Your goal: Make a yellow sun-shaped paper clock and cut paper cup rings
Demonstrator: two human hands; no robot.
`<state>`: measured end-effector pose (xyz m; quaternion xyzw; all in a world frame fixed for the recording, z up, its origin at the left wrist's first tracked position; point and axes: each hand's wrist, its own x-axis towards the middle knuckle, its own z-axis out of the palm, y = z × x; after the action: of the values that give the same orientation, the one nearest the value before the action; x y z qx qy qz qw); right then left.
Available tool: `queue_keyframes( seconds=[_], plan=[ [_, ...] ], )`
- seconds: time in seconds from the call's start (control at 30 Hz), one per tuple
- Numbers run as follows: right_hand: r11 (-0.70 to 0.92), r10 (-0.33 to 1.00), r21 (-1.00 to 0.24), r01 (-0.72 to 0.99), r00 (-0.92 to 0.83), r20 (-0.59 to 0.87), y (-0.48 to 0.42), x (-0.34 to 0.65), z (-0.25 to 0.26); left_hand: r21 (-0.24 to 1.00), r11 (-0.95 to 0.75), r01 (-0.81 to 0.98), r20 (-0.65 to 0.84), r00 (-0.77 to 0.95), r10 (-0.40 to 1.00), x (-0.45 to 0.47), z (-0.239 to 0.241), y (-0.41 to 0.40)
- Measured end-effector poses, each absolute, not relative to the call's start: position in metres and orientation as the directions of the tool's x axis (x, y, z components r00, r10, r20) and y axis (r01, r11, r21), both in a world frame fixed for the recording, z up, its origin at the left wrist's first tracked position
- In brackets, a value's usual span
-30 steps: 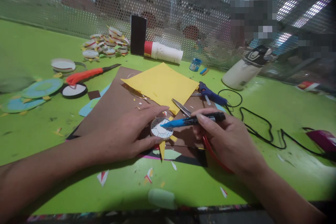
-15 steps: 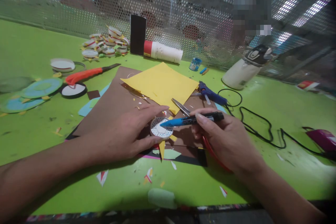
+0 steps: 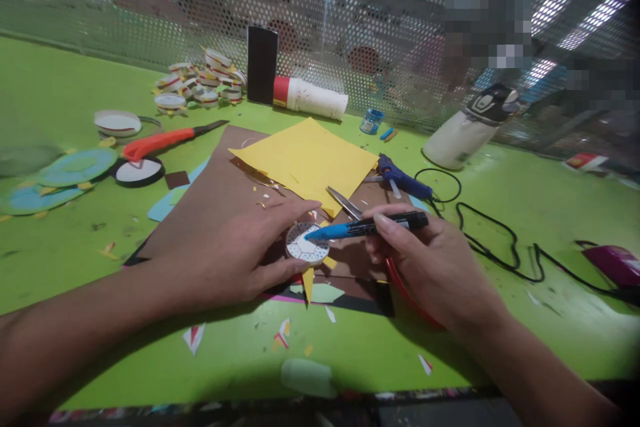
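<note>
Between the thumb and fingers of my left hand (image 3: pixel 245 247) is a small round white paper disc (image 3: pixel 311 255). Its rim carries blue and dark dots around a lined polygon, and yellow paper points stick out from it. My right hand (image 3: pixel 420 260) grips a blue paint marker (image 3: pixel 340 231), whose blue tip meets the disc's middle. Scissors (image 3: pixel 345 202) with red handles lie beneath my right hand. Brown card (image 3: pixel 195 220) is under the disc, with a yellow paper sheet (image 3: pixel 310 160) on top of it just beyond my hands.
A glue gun (image 3: pixel 405 180) with a trailing black cord lies to the right. An orange-handled craft knife (image 3: pixel 160 143) rests at the left. Behind stand stacked small paper discs (image 3: pixel 207 83), a phone (image 3: pixel 263 65), stacked paper cups (image 3: pixel 315 99) and a blue paint jar (image 3: pixel 371 123).
Almost nothing differs. My hands, the disc and the marker hold nearly the same place, with only a very slight shift of the view.
</note>
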<state>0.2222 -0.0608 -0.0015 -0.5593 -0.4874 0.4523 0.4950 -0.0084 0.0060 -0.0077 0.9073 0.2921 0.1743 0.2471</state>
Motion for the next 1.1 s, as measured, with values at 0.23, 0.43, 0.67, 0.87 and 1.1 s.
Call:
queue_keyframes(
  seconds=[0.23,0.43,0.67,0.87,1.1],
  plan=[
    [-0.079,0.989,-0.992,0.102,0.131,-0.065,-0.0613,0.221,0.0003,0.545,-0.719,0.431,0.189,0.773,0.606,-0.0094,-0.0068,0.0057],
    [-0.063,0.992,-0.995,0.072,0.117,-0.054,-0.0616,0.2219,-0.0001,0.534,-0.723,0.439,0.178,0.777,0.604,-0.0094,-0.0064,0.0059],
    [-0.027,0.992,-0.995,0.1,0.126,-0.015,-0.0611,0.2241,-0.0012,0.543,-0.719,0.434,0.179,0.777,0.604,-0.0083,-0.0071,0.0064],
    [-0.054,0.991,-0.995,0.089,0.124,-0.043,-0.0615,0.2224,-0.0013,0.539,-0.718,0.441,0.17,0.778,0.605,-0.0092,-0.0079,0.0065],
    [-0.041,0.99,-0.993,0.111,0.135,-0.026,-0.0614,0.2217,-0.0023,0.532,-0.731,0.426,0.199,0.777,0.598,-0.0098,-0.008,0.0069]
  ],
)
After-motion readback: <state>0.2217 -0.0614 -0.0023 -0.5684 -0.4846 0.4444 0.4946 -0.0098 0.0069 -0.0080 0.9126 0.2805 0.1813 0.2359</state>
